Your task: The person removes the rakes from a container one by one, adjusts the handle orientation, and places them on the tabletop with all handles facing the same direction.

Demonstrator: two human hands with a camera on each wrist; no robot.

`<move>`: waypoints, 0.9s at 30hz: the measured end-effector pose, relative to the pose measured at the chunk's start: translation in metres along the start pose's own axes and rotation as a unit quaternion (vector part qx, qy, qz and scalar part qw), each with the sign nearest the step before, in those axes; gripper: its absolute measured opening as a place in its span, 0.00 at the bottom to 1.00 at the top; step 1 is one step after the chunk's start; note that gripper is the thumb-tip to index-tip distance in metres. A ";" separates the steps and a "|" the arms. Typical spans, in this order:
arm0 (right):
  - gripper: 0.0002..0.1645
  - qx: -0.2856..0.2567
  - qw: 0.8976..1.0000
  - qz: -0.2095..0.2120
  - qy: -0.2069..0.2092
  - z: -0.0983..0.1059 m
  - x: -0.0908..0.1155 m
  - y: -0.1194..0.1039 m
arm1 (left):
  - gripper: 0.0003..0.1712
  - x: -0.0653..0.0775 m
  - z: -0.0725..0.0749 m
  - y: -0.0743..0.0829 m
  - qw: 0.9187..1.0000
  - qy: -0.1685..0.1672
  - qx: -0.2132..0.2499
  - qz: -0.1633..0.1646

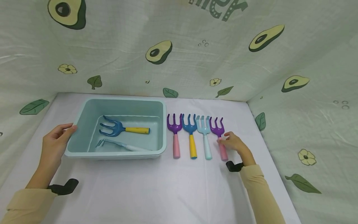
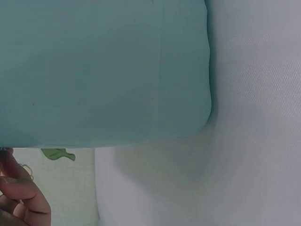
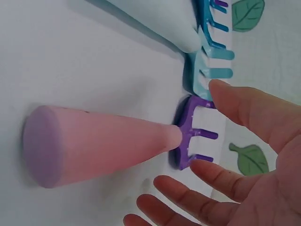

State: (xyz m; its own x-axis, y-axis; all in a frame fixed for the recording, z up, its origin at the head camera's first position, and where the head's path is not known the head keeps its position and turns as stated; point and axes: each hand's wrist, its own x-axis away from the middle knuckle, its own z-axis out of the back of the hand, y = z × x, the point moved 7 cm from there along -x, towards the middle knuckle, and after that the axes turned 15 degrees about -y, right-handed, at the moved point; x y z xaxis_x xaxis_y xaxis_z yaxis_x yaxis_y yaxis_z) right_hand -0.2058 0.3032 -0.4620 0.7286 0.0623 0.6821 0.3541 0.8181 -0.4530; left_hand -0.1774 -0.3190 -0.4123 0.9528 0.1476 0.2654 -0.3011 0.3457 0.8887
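Observation:
My left hand pinches the left rim of a pale green plastic basin. The left wrist view shows the thumb and fingers at its edge. In the basin lie a blue hand rake with a yellow handle and a light blue hand rake. My right hand is over the rightmost hand rake, purple with a pink handle. In the right wrist view its thumb and fingers are spread around that rake without gripping it; whether a fingertip touches it, I cannot tell.
Left of that rake, in a row, lie a light blue rake, a blue rake with a yellow handle and another purple-and-pink rake. The white-covered table meets an avocado-print cloth behind and at the sides.

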 end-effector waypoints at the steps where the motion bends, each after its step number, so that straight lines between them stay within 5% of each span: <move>1: 0.41 0.001 1.000 0.001 0.002 0.001 0.001 -0.002 | 0.24 0.000 0.000 0.000 1.000 0.001 -0.001 0.001; 11: 0.45 0.021 0.999 0.040 0.016 0.015 0.012 -0.040 | 0.24 0.000 0.000 0.001 1.000 0.001 -0.001 -0.002; 27: 0.41 0.064 0.985 0.162 -0.006 0.018 0.037 -0.144 | 0.17 0.001 0.001 0.000 1.000 0.001 0.011 -0.003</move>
State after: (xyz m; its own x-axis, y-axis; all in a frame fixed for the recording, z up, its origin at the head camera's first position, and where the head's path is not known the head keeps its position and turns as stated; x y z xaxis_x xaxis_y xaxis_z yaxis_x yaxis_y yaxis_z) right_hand -0.2405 0.1979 -0.3607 0.7841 0.3372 0.5210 0.0270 0.8201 -0.5715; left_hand -0.1767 -0.3196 -0.4114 0.9547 0.1466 0.2590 -0.2938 0.3258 0.8986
